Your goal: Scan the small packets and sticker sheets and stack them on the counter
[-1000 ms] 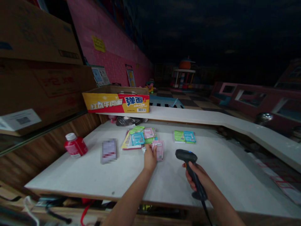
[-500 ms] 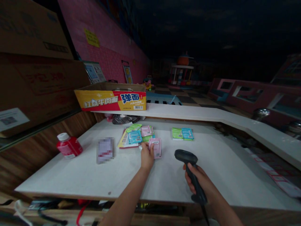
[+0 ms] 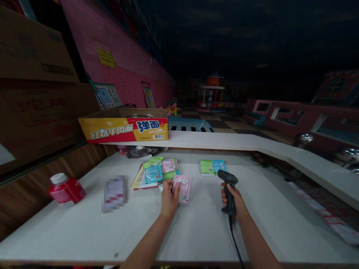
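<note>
My left hand [image 3: 169, 200] pinches a pink sachet [image 3: 184, 189] by its left edge, low over the white counter. Its printed side with a barcode faces me. Just behind that hand lies a pile of blue sachets [image 3: 153, 174], green sachets [image 3: 153, 161] and another pink sachet [image 3: 168, 165] on a yellow and red packet [image 3: 138, 183]. My right hand [image 3: 237, 201] is wrapped round the handle of a black barcode scanner [image 3: 229, 192], whose cord runs down toward me. Beyond the scanner, a green sachet [image 3: 206, 167] and a blue sachet [image 3: 218, 165] lie side by side.
On the left stand a red bottle with a white cap [image 3: 66, 189] and a blurred-out flat item [image 3: 114, 193]. A yellow and red noodle carton [image 3: 126, 129] sits on the raised ledge [image 3: 196, 140]. Cardboard boxes [image 3: 45, 108] are stacked at far left.
My right hand has turned the scanner more upright and moved it slightly up. The left hand still holds the pink sachet. The whole view has shifted, with the counter appearing lower.
</note>
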Tool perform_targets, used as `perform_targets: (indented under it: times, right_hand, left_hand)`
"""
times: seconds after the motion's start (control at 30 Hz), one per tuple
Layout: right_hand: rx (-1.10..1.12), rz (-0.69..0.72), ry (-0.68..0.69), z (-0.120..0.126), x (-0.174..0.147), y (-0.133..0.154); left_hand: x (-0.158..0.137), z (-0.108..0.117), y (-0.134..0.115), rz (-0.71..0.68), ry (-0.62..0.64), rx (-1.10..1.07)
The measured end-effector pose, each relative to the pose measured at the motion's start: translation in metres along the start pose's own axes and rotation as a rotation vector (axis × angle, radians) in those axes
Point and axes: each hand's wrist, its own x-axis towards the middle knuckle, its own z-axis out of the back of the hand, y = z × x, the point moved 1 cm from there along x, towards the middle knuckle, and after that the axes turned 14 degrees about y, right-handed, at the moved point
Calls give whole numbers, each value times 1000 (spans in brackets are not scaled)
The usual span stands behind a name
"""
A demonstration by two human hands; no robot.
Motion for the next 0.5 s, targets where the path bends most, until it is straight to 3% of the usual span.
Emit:
perform_targets:
  times: [0.13,0.37,0.5]
  right_hand:
    - [132,36,-18,6,-1,4]
    - [384,107,-88,17,6,9]
    - [442,123,-79,24,11,9]
  left_hand:
    - [22,-29,-4,81,49,-161]
    - [80,-110,-4,385,261,-599]
    - [111,-152,-10,440,267,-516]
